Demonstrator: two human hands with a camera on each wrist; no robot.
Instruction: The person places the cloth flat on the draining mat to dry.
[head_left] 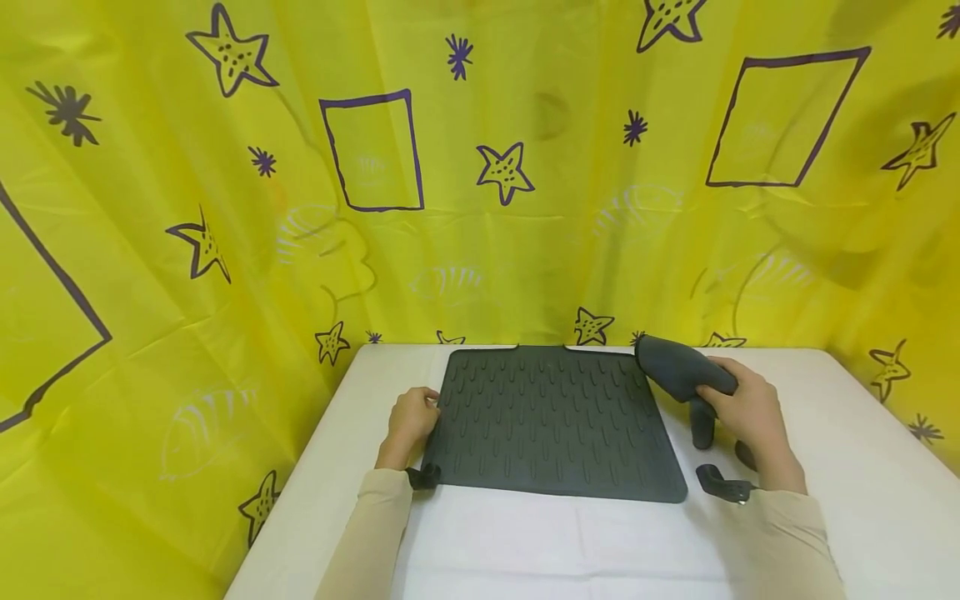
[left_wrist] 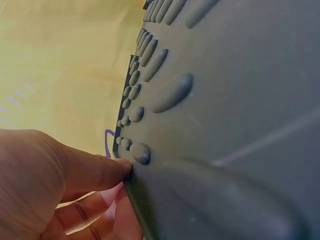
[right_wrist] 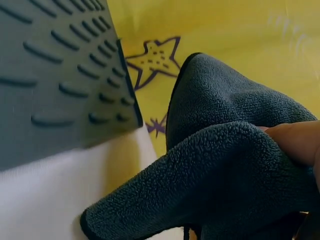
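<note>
A dark grey rubber mat (head_left: 551,425) with rows of raised oblong ridges lies on the white table. My left hand (head_left: 412,418) pinches its left edge, the thumb on the ridged top face in the left wrist view, the other fingers beneath. Beyond the mat's right edge, my right hand (head_left: 750,408) grips a dark grey terry cloth (head_left: 678,367). The cloth (right_wrist: 205,150) is bunched at the thumb and fans out into folds with a thin black border; one corner droops toward the table. Part of the cloth is hidden behind the right hand.
The white table (head_left: 510,542) shows in front of the mat and along both sides. A yellow curtain (head_left: 480,250) printed with stars and frames hangs right behind the table's back edge and at both sides. Black wrist mounts (head_left: 723,483) sit at the sleeves.
</note>
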